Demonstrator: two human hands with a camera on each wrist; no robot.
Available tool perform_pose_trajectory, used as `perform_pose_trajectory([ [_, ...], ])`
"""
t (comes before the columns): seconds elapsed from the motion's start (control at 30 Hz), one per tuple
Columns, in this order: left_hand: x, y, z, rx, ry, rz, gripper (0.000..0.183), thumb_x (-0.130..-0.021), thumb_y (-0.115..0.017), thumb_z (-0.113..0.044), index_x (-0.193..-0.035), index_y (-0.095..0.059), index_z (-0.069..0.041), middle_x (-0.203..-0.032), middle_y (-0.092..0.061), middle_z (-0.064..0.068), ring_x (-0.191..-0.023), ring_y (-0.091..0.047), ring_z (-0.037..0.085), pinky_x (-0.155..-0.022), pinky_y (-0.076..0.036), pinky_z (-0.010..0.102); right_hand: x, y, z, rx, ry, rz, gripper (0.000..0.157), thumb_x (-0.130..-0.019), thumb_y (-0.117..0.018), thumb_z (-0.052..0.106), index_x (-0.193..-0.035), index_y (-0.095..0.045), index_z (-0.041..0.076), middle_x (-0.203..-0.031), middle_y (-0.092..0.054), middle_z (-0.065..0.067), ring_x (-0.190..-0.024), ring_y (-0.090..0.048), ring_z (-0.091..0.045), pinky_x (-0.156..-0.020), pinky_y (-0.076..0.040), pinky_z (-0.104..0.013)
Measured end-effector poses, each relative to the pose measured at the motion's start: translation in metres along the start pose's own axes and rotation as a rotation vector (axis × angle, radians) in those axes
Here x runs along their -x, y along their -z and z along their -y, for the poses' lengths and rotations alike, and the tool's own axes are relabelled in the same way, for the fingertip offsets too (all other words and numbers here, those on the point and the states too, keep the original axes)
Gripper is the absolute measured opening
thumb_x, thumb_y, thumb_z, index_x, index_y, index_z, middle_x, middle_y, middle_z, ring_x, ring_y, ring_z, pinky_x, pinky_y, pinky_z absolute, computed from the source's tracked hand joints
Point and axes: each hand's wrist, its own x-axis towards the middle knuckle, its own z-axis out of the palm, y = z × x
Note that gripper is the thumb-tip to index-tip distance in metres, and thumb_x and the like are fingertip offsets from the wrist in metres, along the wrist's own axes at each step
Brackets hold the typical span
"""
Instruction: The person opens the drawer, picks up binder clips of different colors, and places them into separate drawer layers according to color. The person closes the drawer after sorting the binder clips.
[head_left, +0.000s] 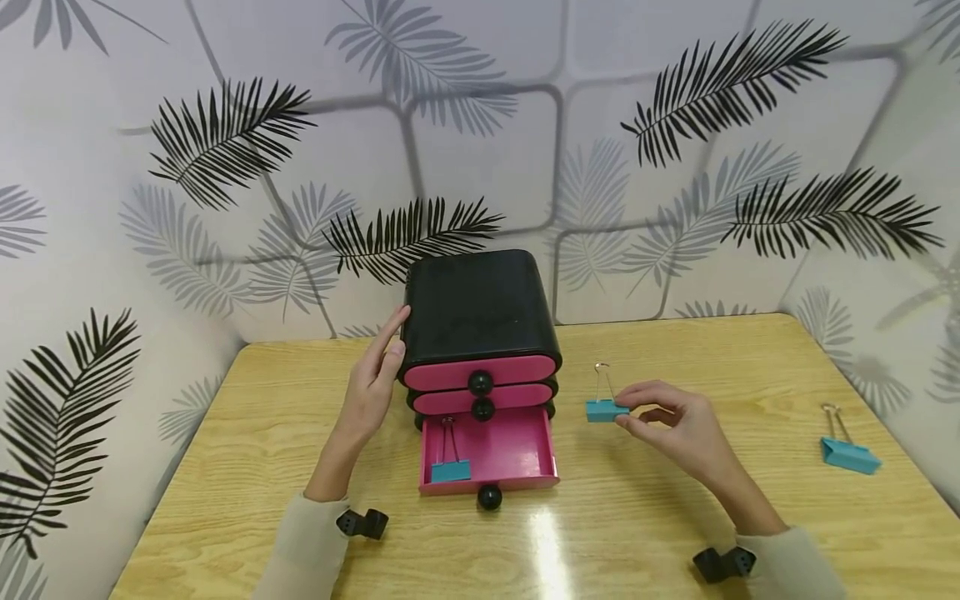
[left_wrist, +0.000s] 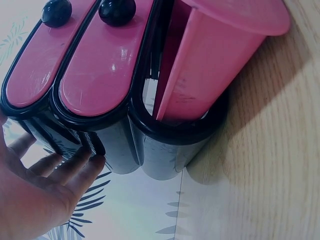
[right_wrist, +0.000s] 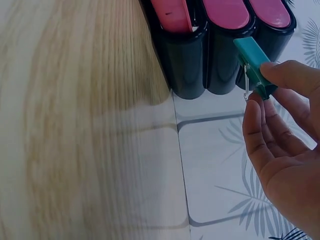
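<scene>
A small black drawer unit (head_left: 476, 304) with pink fronts and round black knobs stands on the table. Its bottom drawer (head_left: 517, 454) is pulled out, and a blue binder clip (head_left: 451, 471) lies in the drawer's left part. Against the unit's left side rests my left hand (head_left: 369, 396), its fingers extended along the black casing in the left wrist view. To the right of the unit, my right hand (head_left: 678, 429) pinches another blue binder clip (right_wrist: 254, 60) by one end between thumb and fingers, above the table. That clip's wire handles point up in the head view.
A third blue binder clip (head_left: 850, 456) lies on the wooden table (head_left: 255, 467) near its right edge. Behind the table rises a wall (head_left: 480, 167) with a leaf pattern. The two upper drawers are closed.
</scene>
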Motion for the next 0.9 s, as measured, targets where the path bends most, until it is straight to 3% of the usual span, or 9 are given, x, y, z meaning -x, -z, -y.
perform_pose_trajectory([
  [0.17, 0.0, 0.0, 0.0, -0.007, 0.019, -0.001, 0.049, -0.109, -0.04, -0.006, -0.158, -0.037, 0.0, -0.164, -0.032, 0.017, -0.149, -0.033, 0.029, -0.114, -0.034, 0.043, 0.001, -0.006, 0.001, -0.013, 0.002, 0.021, 0.02, -0.086, -0.078, -0.009, -0.104, -0.077, 0.0, -0.111, -0.07, -0.017, -0.095, -0.069, -0.013, -0.076, -0.06, -0.028],
  [0.4, 0.001, 0.0, 0.001, -0.001, -0.009, -0.006, 0.049, -0.108, -0.039, -0.005, -0.157, -0.037, 0.004, -0.163, -0.032, 0.023, -0.152, -0.029, 0.035, -0.119, -0.027, 0.058, 0.001, -0.012, 0.004, -0.006, 0.004, 0.069, 0.019, -0.085, -0.079, -0.006, -0.102, -0.077, 0.003, -0.109, -0.071, -0.013, -0.098, -0.068, -0.016, -0.077, -0.061, -0.032],
  [0.9, 0.0, 0.0, -0.002, -0.002, -0.002, -0.004, 0.049, -0.108, -0.04, -0.005, -0.157, -0.037, 0.002, -0.163, -0.033, 0.022, -0.151, -0.03, 0.033, -0.119, -0.028, 0.057, 0.004, -0.024, 0.006, -0.048, 0.013, 0.181, 0.017, -0.087, -0.078, -0.005, -0.101, -0.078, 0.005, -0.109, -0.071, -0.011, -0.099, -0.068, -0.018, -0.076, -0.062, -0.035],
])
